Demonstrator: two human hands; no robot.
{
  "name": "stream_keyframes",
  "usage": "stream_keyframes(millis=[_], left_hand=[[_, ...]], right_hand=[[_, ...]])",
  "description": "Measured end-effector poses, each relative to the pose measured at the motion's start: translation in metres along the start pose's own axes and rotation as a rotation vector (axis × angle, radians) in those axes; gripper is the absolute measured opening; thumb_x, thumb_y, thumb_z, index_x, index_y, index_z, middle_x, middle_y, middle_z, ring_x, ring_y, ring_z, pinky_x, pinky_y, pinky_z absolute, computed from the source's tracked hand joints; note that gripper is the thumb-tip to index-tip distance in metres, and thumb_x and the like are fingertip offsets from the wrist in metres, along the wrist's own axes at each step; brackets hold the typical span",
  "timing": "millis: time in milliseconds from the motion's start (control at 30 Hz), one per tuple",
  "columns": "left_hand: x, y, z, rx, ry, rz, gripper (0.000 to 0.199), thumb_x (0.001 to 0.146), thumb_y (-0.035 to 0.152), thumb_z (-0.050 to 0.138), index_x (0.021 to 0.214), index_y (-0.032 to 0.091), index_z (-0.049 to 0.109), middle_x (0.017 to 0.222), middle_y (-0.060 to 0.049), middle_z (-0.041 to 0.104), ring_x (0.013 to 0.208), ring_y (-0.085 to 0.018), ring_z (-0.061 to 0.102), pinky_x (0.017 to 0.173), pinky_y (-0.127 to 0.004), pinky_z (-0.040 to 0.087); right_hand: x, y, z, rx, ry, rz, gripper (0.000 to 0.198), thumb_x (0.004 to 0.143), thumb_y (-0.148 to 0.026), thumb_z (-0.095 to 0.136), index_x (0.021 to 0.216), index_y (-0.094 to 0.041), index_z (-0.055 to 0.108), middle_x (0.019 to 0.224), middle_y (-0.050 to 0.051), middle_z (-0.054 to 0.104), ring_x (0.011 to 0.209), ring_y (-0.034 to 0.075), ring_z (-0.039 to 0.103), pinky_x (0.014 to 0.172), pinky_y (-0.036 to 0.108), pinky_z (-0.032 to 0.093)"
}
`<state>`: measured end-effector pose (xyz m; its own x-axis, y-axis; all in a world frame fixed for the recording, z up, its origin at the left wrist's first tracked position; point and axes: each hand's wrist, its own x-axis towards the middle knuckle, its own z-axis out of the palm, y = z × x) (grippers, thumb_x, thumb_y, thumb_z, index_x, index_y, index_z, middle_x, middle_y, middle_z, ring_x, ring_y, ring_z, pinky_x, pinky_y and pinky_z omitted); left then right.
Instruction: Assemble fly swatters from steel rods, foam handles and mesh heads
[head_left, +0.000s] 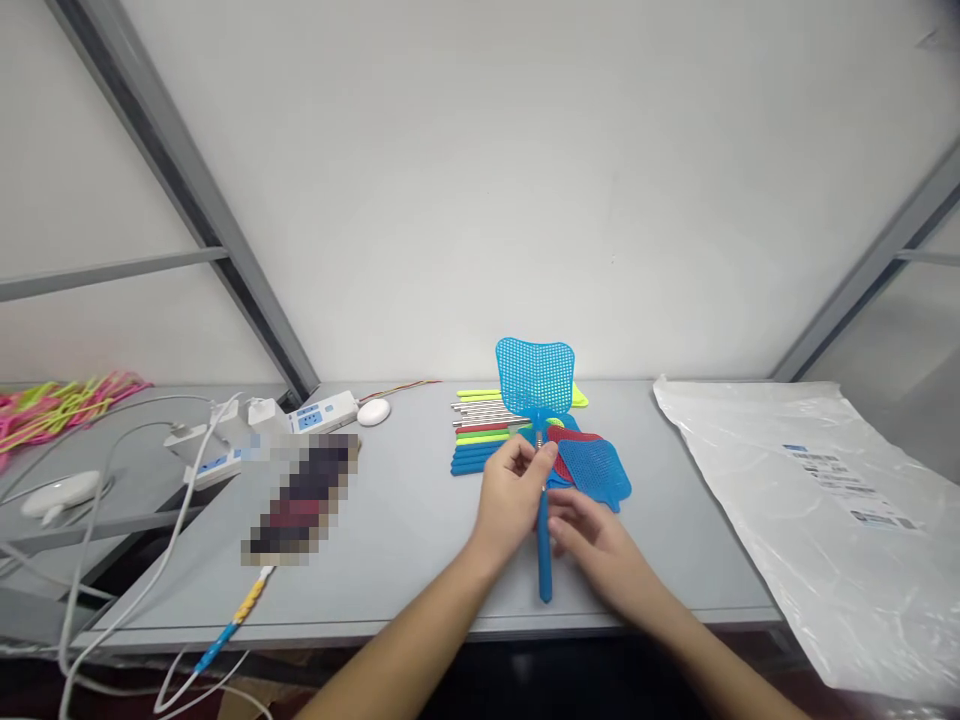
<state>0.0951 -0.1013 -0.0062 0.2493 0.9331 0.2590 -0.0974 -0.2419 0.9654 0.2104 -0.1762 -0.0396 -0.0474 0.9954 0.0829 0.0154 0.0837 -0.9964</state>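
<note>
A blue fly swatter (pixel 534 372) stands upright in front of me, its mesh head at the top and its blue handle pointing toward the table's front edge. My left hand (pixel 516 490) pinches its metal shaft just below the head. Around the upper part of the handle, the fingers and thumb of my right hand (pixel 596 548) close loosely; some fingertips are hidden behind it. Behind my hands lie a red swatter head (pixel 559 460) and another blue swatter head (pixel 598 470). To their left are several blue handles (pixel 476 458) and metal rods (pixel 480 411).
A large white plastic package (pixel 795 480) with a label covers the table's right side. On the left are a pixelated flat object (pixel 304 500), a power strip (pixel 322 412), white cables (pixel 169 560) and a round white device (pixel 373 411). Pink and yellow items (pixel 60 410) lie farther left.
</note>
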Motion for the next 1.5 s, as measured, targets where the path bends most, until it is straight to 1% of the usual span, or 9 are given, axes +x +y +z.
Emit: stream_keyframes(millis=[133, 267, 400, 500, 633, 900, 1000, 1200, 1500], left_hand=[[-0.009, -0.005, 0.021, -0.233, 0.182, -0.160, 0.038, 0.081, 0.047, 0.065, 0.067, 0.019, 0.043, 0.059, 0.007, 0.038, 0.051, -0.006, 0.034, 0.049, -0.018, 0.032], [-0.014, -0.008, 0.016, -0.378, 0.147, -0.224, 0.037, 0.083, 0.055, 0.058, 0.090, 0.019, 0.057, 0.067, 0.005, 0.046, 0.054, -0.007, 0.040, 0.049, -0.019, 0.034], [-0.020, -0.016, -0.004, -0.442, 0.263, -0.193, 0.045, 0.087, 0.057, 0.053, 0.104, 0.017, 0.064, 0.080, -0.001, 0.055, 0.064, -0.008, 0.046, 0.060, -0.021, 0.040], [-0.028, -0.022, -0.017, -0.471, 0.356, -0.192, 0.040, 0.084, 0.052, 0.060, 0.099, 0.016, 0.068, 0.084, -0.003, 0.059, 0.069, -0.010, 0.048, 0.064, -0.022, 0.041], [-0.037, -0.023, -0.024, -0.596, 0.497, -0.192, 0.032, 0.079, 0.046, 0.069, 0.088, 0.015, 0.070, 0.092, -0.006, 0.063, 0.077, -0.012, 0.052, 0.067, -0.023, 0.041], [-0.045, -0.022, -0.018, -0.710, 0.663, -0.199, 0.032, 0.079, 0.045, 0.069, 0.077, 0.013, 0.066, 0.082, -0.003, 0.061, 0.064, -0.007, 0.046, 0.065, -0.022, 0.041], [-0.046, -0.025, -0.019, -0.713, 0.632, -0.217, 0.035, 0.080, 0.047, 0.067, 0.088, 0.014, 0.069, 0.081, -0.003, 0.061, 0.066, -0.008, 0.049, 0.066, -0.022, 0.042], [-0.054, -0.032, -0.026, -0.545, 0.361, -0.256, 0.031, 0.080, 0.045, 0.068, 0.091, 0.015, 0.069, 0.090, -0.005, 0.062, 0.077, -0.011, 0.054, 0.065, -0.022, 0.044], [-0.054, -0.034, -0.028, -0.686, 0.436, -0.243, 0.026, 0.077, 0.041, 0.072, 0.086, 0.016, 0.070, 0.092, -0.003, 0.059, 0.079, -0.010, 0.053, 0.068, -0.023, 0.045]], right_hand=[[-0.001, 0.002, 0.009, 0.047, -0.065, 0.006, 0.029, 0.093, -0.047, 0.047, 0.104, -0.021, 0.056, 0.077, -0.002, 0.058, 0.068, 0.012, 0.057, 0.068, 0.027, 0.048], [-0.005, 0.008, 0.000, 0.007, -0.001, 0.101, 0.040, 0.092, -0.053, 0.043, 0.115, -0.022, 0.053, 0.064, -0.006, 0.049, 0.046, 0.009, 0.043, 0.050, 0.025, 0.045], [-0.009, 0.004, -0.009, -0.260, 0.044, 0.013, 0.040, 0.091, -0.050, 0.049, 0.118, -0.024, 0.061, 0.098, 0.005, 0.066, 0.081, 0.018, 0.062, 0.073, 0.029, 0.052], [-0.009, 0.001, -0.007, -0.348, -0.027, -0.044, 0.039, 0.092, -0.048, 0.047, 0.118, -0.025, 0.064, 0.115, 0.007, 0.066, 0.108, 0.025, 0.058, 0.093, 0.035, 0.046], [-0.009, 0.003, -0.001, -0.397, -0.099, -0.061, 0.039, 0.094, -0.045, 0.045, 0.124, -0.027, 0.061, 0.122, 0.006, 0.064, 0.112, 0.026, 0.058, 0.094, 0.036, 0.046], [-0.009, 0.000, 0.002, -0.468, -0.143, -0.088, 0.038, 0.095, -0.043, 0.043, 0.124, -0.027, 0.061, 0.121, 0.004, 0.065, 0.109, 0.026, 0.060, 0.091, 0.036, 0.047], [-0.009, 0.000, 0.001, -0.481, -0.132, -0.092, 0.038, 0.095, -0.043, 0.044, 0.123, -0.027, 0.062, 0.120, 0.005, 0.066, 0.107, 0.025, 0.061, 0.090, 0.036, 0.047], [-0.008, 0.001, -0.001, -0.467, -0.118, -0.080, 0.038, 0.094, -0.045, 0.044, 0.121, -0.025, 0.063, 0.114, 0.006, 0.068, 0.103, 0.026, 0.062, 0.089, 0.036, 0.048], [-0.007, -0.002, 0.003, -0.498, -0.127, -0.091, 0.039, 0.094, -0.047, 0.041, 0.114, -0.025, 0.066, 0.097, 0.006, 0.071, 0.097, 0.026, 0.063, 0.087, 0.036, 0.047]])
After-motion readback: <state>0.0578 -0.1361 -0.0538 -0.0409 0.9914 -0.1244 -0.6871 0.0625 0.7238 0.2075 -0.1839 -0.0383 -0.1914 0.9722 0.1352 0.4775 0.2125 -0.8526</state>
